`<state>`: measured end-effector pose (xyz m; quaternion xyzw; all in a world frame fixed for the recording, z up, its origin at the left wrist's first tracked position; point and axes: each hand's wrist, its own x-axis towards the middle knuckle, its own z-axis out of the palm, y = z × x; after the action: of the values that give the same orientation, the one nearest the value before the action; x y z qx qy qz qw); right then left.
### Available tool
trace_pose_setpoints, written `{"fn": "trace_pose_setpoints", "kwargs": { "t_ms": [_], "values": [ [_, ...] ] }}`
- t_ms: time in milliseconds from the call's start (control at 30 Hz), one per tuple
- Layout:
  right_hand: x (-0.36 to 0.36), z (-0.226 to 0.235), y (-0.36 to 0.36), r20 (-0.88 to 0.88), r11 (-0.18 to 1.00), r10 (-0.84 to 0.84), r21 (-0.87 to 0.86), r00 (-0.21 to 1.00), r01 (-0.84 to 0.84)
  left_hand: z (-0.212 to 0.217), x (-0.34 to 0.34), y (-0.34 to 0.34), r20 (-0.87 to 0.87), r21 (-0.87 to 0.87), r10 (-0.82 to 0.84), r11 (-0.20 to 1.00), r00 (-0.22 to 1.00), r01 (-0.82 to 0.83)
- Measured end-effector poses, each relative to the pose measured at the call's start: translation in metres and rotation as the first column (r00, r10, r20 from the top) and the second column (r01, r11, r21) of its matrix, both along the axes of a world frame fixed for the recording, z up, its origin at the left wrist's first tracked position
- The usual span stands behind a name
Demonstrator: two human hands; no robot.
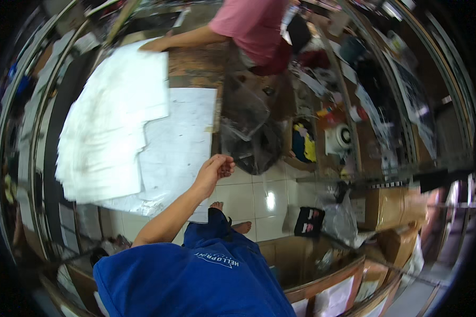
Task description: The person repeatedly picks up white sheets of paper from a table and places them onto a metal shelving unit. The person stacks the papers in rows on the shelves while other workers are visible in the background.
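My left hand (pixel 215 170) hovers at the near right edge of a work table, its fingers loosely curled in with nothing visible in them. Below it runs my bare forearm, coming out of a blue shirt sleeve. Beside the hand, a large pale sheet (pixel 181 132) with small dark marks covers the table. Overlapping white pieces (pixel 111 105) lie fanned in a long stack on its left; whether paper or cloth, I cannot tell. At the far end, a co-worker in a pink shirt (pixel 252 31) rests a hand (pixel 154 44) on that stack. My right hand is out of view.
Clear plastic bags (pixel 248 137) hang or lie right of the table. A black folded item (pixel 309 221) and a clear bag (pixel 339 216) are on the tiled floor (pixel 269 198). Cardboard boxes (pixel 388 208) stand at right, below crowded shelves. Metal rails line the left.
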<state>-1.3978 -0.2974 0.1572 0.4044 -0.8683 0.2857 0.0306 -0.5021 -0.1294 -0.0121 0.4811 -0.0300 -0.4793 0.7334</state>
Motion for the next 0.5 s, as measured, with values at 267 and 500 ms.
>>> {"fn": "trace_pose_setpoints", "kwargs": {
  "t_ms": [267,500],
  "values": [
    [0.106,0.021,-0.095,0.152,0.884,0.464,-0.021,0.873,-0.467,0.012,0.157,0.065,0.985,0.155,-0.174,0.808,0.021,-0.569],
    [0.329,-0.018,-0.127,0.105,0.326,0.934,0.144,0.342,-0.934,-0.003,0.276,0.127,0.540,0.402,-0.829,0.406,-0.146,-0.821]
  ]
}}
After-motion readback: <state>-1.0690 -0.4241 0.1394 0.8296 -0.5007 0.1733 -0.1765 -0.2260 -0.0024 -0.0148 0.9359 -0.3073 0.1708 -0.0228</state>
